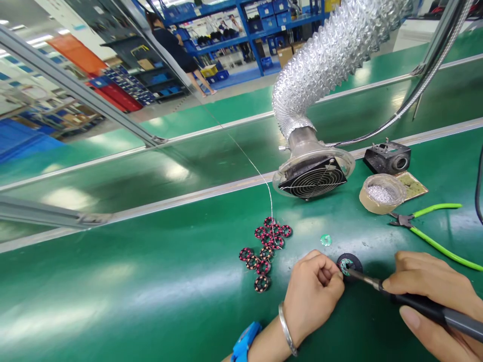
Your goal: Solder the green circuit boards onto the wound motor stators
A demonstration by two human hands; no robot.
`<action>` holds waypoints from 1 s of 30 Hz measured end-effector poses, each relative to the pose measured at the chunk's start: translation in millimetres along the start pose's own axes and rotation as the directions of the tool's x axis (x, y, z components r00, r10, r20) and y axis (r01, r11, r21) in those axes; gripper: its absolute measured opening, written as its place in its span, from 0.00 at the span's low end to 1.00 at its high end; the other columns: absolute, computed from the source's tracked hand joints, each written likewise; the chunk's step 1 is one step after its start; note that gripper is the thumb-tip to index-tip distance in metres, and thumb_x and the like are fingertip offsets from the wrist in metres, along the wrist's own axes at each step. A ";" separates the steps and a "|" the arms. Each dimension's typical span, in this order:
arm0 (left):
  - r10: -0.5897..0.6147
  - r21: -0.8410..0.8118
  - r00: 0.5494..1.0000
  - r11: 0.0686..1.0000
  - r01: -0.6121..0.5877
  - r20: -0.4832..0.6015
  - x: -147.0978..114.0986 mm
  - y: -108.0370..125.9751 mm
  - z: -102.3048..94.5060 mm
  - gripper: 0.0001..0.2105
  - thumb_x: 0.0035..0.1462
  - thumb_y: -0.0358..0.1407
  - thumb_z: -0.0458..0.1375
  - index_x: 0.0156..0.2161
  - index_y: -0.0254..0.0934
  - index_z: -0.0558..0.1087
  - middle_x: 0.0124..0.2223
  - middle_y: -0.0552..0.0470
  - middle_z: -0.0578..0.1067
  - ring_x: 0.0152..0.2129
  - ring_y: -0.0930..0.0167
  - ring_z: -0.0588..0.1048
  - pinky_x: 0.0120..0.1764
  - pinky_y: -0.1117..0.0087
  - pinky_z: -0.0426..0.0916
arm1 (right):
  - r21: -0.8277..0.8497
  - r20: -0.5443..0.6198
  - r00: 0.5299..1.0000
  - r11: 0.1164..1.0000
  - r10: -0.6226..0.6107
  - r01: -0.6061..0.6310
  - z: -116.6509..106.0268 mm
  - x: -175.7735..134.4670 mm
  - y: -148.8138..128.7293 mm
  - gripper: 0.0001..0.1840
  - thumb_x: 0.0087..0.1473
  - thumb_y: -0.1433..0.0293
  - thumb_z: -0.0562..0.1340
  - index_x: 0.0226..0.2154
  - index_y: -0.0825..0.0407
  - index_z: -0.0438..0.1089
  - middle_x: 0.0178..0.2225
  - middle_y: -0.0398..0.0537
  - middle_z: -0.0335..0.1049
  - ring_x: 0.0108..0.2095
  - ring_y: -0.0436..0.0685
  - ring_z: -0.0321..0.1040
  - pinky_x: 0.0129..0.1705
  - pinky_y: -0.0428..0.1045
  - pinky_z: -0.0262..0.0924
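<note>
My right hand (437, 301) grips a soldering iron (418, 301) by its black and grey handle. Its metal tip rests on a small green circuit board (344, 265) set in a round black holder (355, 261). At the holder's left edge, my left hand (313, 296) is closed in a pinch; what sits between its fingertips is hidden. A loose green ring-shaped board (326, 240) lies just behind. Left of my hand is a cluster of wound stator rings (263, 267), with a thin solder wire (270, 201) hanging down onto them.
A fume extractor fan (315, 178) on a silver flexible duct (309, 75) hangs over the green bench (132, 291). To the right are a soldering iron stand (388, 157), a round tub (381, 193) of metal bits, a sponge (413, 184) and green-handled cutters (426, 229). A person (173, 45) stands beyond.
</note>
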State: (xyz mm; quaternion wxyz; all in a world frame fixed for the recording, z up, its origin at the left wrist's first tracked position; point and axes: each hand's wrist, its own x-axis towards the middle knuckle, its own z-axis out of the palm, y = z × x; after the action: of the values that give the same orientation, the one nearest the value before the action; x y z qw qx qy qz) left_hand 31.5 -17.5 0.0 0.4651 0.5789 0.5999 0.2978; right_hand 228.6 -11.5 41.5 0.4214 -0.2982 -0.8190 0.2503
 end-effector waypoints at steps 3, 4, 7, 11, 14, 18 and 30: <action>0.003 -0.001 1.000 1.000 -0.003 -0.004 0.6 0.3 0.7 0.06 0.47 0.27 0.53 0.22 0.34 0.68 0.25 0.55 0.66 0.18 0.77 0.62 0.21 0.77 0.57 | 0.005 -0.057 0.998 1.000 0.005 -0.005 -1.1 -5.7 2.1 0.11 0.52 0.76 0.52 0.37 0.52 0.66 0.19 0.43 0.60 0.19 0.53 0.59 0.21 0.50 0.54; 0.002 0.000 1.000 1.000 -0.002 -0.003 0.9 0.3 0.8 0.06 0.47 0.27 0.53 0.22 0.34 0.68 0.25 0.55 0.66 0.18 0.78 0.62 0.21 0.77 0.57 | 0.003 -0.040 0.999 1.000 -0.005 0.005 -2.2 -7.3 4.0 0.12 0.52 0.76 0.53 0.38 0.52 0.66 0.20 0.43 0.61 0.19 0.53 0.60 0.21 0.50 0.55; 0.000 0.003 1.000 1.000 0.000 0.001 1.6 -0.5 1.1 0.06 0.47 0.27 0.53 0.22 0.34 0.69 0.24 0.55 0.65 0.18 0.78 0.61 0.21 0.77 0.57 | -0.086 0.021 0.999 0.995 -0.041 0.042 -7.2 -9.8 13.8 0.16 0.51 0.77 0.56 0.45 0.52 0.66 0.26 0.46 0.66 0.25 0.55 0.66 0.27 0.51 0.62; -0.012 -0.005 1.000 1.000 0.012 0.002 1.0 -0.8 0.8 0.06 0.46 0.26 0.53 0.22 0.33 0.69 0.25 0.55 0.66 0.18 0.78 0.61 0.21 0.78 0.56 | -0.428 -0.357 0.930 0.900 -0.087 -0.080 -12.8 -9.3 37.6 0.16 0.55 0.74 0.60 0.47 0.50 0.67 0.36 0.51 0.68 0.34 0.58 0.68 0.35 0.53 0.65; -0.020 -0.033 1.000 0.999 0.021 0.004 -0.3 0.3 0.5 0.06 0.46 0.26 0.53 0.23 0.33 0.70 0.26 0.55 0.66 0.17 0.79 0.61 0.21 0.78 0.57 | -0.626 -0.327 0.944 0.741 0.034 -0.244 -13.6 -8.8 54.0 0.14 0.59 0.71 0.58 0.48 0.51 0.67 0.37 0.49 0.73 0.32 0.57 0.71 0.33 0.51 0.65; 0.010 -0.048 1.000 0.999 -0.010 0.000 -1.6 1.0 1.0 0.06 0.47 0.25 0.53 0.24 0.32 0.71 0.26 0.55 0.66 0.17 0.80 0.61 0.21 0.79 0.57 | -0.526 -0.183 0.982 0.839 0.051 -0.142 -4.6 -9.2 53.5 0.11 0.61 0.73 0.56 0.46 0.52 0.68 0.33 0.45 0.75 0.25 0.51 0.71 0.30 0.46 0.64; 0.133 -0.053 0.990 0.989 -0.135 -0.039 -2.9 -4.0 0.6 0.03 0.49 0.28 0.58 0.32 0.34 0.72 0.30 0.55 0.67 0.16 0.81 0.64 0.19 0.79 0.59 | -0.115 0.155 0.988 0.992 -0.022 0.041 25.0 -5.7 44.3 0.13 0.58 0.77 0.56 0.45 0.50 0.62 0.37 0.49 0.70 0.35 0.55 0.64 0.36 0.50 0.63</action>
State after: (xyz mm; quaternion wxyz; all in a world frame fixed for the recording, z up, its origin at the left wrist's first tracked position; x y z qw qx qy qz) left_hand 30.0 -21.0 -3.3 0.4493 0.5995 0.5591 0.3551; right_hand 222.6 11.4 -3.9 0.3426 -0.2894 -0.8671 0.2169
